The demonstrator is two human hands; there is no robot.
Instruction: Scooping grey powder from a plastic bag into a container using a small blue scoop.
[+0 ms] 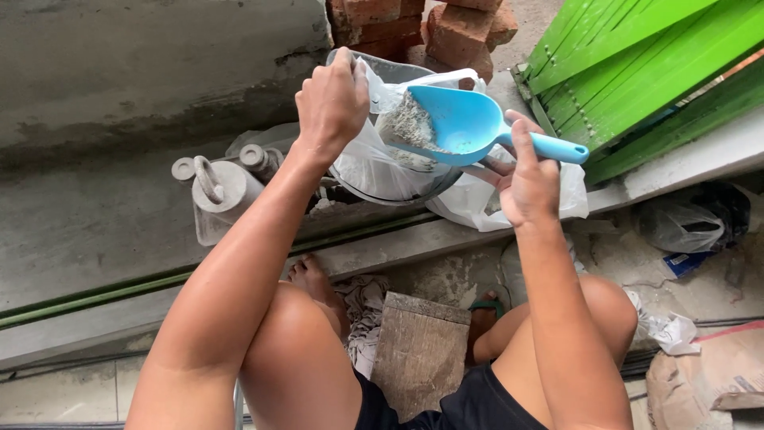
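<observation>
Head view, item one: blue plastic scoop [461, 119], loaded with grey powder [407, 123], tilted mouth-down toward the left over the opening of a clear plastic bag [374, 163]. Right hand [525, 179] has the scoop by its handle, thumb laid along the top and fingers curled underneath, a closed but light grasp. Left hand [330, 99] is pinched shut on the bag's upper edge, holding the mouth up and open; the bag hangs against a grey bucket [390, 76] and already shows powder in its lower part. Step in hand, as judged: tipping a scoopful of powder into the bag. The next move would call for a steady further tilt of the scoop while the bag edge is kept taut, since a slack mouth or a quick tip could spill powder over the rim. Surroundings: a second white plastic bag [477, 203] beneath the right hand; a grey capped jug [219, 191] at left on the concrete ledge [103, 231]; red bricks [458, 32] behind; green slatted panel [645, 72] at right; wooden block [418, 350] between the person's knees.
</observation>
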